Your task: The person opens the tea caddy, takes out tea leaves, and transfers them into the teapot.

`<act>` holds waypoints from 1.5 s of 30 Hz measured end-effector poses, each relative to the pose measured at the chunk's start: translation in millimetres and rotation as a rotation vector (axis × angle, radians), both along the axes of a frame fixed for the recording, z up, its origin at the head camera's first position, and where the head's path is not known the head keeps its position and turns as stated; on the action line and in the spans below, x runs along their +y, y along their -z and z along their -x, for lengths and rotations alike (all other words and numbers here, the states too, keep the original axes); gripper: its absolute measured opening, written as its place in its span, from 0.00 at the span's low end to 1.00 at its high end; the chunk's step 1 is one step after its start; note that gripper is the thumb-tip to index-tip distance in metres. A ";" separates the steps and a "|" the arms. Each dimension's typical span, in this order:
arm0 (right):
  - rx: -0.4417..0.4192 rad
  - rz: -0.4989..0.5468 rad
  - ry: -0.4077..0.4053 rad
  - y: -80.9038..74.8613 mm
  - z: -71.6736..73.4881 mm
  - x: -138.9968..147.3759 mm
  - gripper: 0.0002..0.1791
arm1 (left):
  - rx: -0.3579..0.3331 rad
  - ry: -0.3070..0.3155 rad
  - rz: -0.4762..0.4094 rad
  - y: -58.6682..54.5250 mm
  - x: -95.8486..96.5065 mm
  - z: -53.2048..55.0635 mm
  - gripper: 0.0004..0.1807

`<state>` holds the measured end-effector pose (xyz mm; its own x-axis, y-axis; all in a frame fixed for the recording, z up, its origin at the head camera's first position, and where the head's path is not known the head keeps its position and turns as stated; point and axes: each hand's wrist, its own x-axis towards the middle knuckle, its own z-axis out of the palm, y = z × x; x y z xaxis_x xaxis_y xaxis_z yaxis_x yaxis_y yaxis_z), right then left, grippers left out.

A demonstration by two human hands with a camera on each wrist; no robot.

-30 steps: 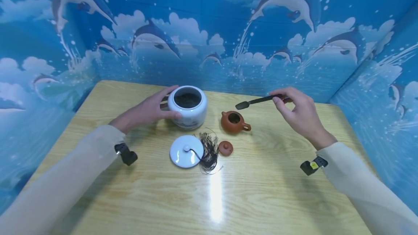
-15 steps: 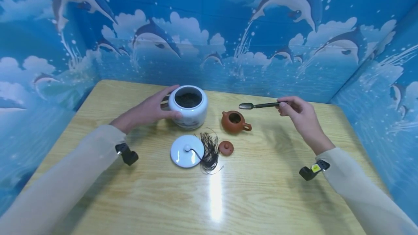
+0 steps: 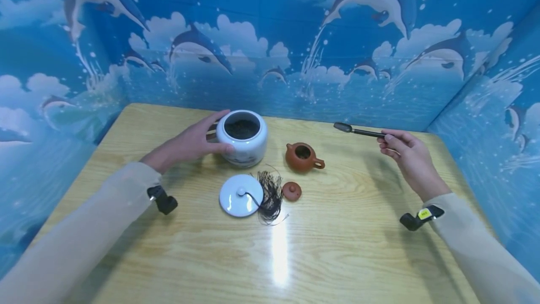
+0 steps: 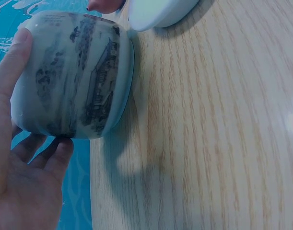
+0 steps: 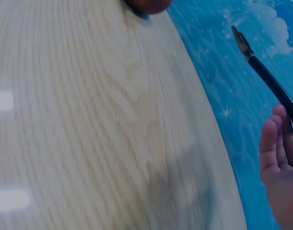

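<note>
My left hand (image 3: 191, 140) holds the left side of a white porcelain jar (image 3: 249, 151), thumb in front and fingers behind. Dark tea leaves (image 3: 242, 129) show inside its mouth. In the left wrist view the jar (image 4: 69, 76) bears a dark painted landscape. My right hand (image 3: 407, 156) pinches the handle end of a dark tea scoop (image 3: 364, 132), raised above the table at the right. In the right wrist view the scoop (image 5: 271, 81) points up and away from the fingers. Between the hands stands an uncovered brown clay teapot (image 3: 300, 159), its handle towards the right, with dark contents inside.
In front of the jar lies its white lid (image 3: 236, 201), with a bundle of dark tassel strands (image 3: 271, 196) beside it. A small brown teapot lid (image 3: 291, 192) sits right of the strands. Blue dolphin-printed cloth (image 3: 261, 36) walls the wooden table (image 3: 219, 257).
My right hand has moved right with the scoop, away from above the teapot, and the scoop's bowl has turned over and back. The left hand and the jar have stayed still.
</note>
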<state>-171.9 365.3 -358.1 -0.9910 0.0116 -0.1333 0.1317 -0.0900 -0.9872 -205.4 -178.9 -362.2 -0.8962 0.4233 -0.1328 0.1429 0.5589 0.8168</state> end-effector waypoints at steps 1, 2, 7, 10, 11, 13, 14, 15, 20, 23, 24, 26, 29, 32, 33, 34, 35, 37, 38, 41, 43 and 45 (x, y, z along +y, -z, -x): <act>0.001 0.008 0.004 0.4 0.2 3.5 0.18 | 0.000 0.000 -0.002 0.1 -0.3 0.0 0.64; 0.004 0.005 0.010 1.1 0.4 6.8 0.17 | 0.000 0.000 -0.005 0.4 -0.6 0.1 0.64; 0.020 0.039 0.024 7.3 1.0 23.5 0.12 | 0.001 0.001 -0.017 1.6 -1.1 0.3 0.64; 0.015 0.072 0.025 12.6 0.8 33.8 0.09 | 0.001 0.002 -0.019 1.6 -1.1 0.0 0.64; 0.012 0.075 0.026 14.6 0.8 37.3 0.09 | 0.000 0.001 -0.019 1.4 -1.1 -0.2 0.64; 0.001 0.075 0.026 18.4 0.4 44.4 0.08 | 0.000 0.001 -0.016 1.2 -0.9 -0.5 0.64; -0.001 0.075 0.028 20.2 0.3 47.7 0.08 | 0.000 0.000 -0.014 1.1 -0.8 -0.7 0.64; -0.007 0.072 0.030 22.1 0.3 51.0 0.08 | -0.001 0.000 -0.013 0.9 -0.7 -0.8 0.65; -0.031 0.045 0.045 28.7 -0.7 63.2 0.08 | -0.005 -0.001 -0.004 -0.2 0.3 -0.9 0.65; -0.044 0.017 0.048 31.8 -1.4 66.2 0.08 | -0.007 0.000 -0.006 -0.5 0.0 -0.8 0.65; -0.049 0.014 0.049 33.1 -1.4 67.0 0.08 | -0.008 0.000 -0.006 -0.6 -0.1 -0.9 0.65; -0.059 0.002 0.049 35.2 -1.6 68.4 0.08 | -0.006 -0.001 -0.004 -0.6 -0.2 -0.9 0.65; -0.077 -0.009 0.049 38.1 -1.8 70.1 0.08 | -0.005 -0.003 0.004 -0.3 -0.4 -0.9 0.65; -0.092 -0.041 0.045 39.2 -2.0 70.5 0.08 | -0.004 -0.002 0.002 0.3 -0.9 -0.8 0.65; -0.095 -0.056 0.042 39.3 -2.0 70.3 0.08 | -0.002 -0.001 0.000 0.5 -1.1 -0.9 0.65; -0.097 -0.075 0.038 39.4 -2.0 70.2 0.08 | -0.001 0.001 -0.004 0.6 -1.4 -0.9 0.64; -0.099 -0.104 0.032 39.6 -1.9 70.3 0.08 | 0.001 0.003 -0.006 0.7 -1.5 -0.9 0.64; -0.095 -0.174 0.022 40.0 -1.7 70.9 0.08 | 0.005 0.007 -0.012 0.6 -1.7 -1.1 0.64; -0.094 -0.213 0.018 40.4 -1.5 71.4 0.07 | 0.007 0.009 -0.012 0.5 -1.7 -1.1 0.64; -0.085 -0.431 -0.007 41.3 -1.9 72.6 0.10 | 0.003 0.010 -0.005 -0.1 -1.5 -1.3 0.64; -0.076 -0.590 -0.025 41.9 -2.7 73.2 0.16 | 0.001 0.008 0.001 -0.6 -1.4 -1.2 0.65; -0.064 -0.755 -0.048 42.1 -4.1 73.2 0.23 | -0.002 0.005 0.004 -0.8 -1.2 -1.1 0.65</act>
<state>-167.8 438.5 -400.1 -0.9834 0.0792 -0.1635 0.1773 0.6142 -0.7689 -204.2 -180.1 -361.4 -0.8937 0.4274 -0.1361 0.1445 0.5616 0.8147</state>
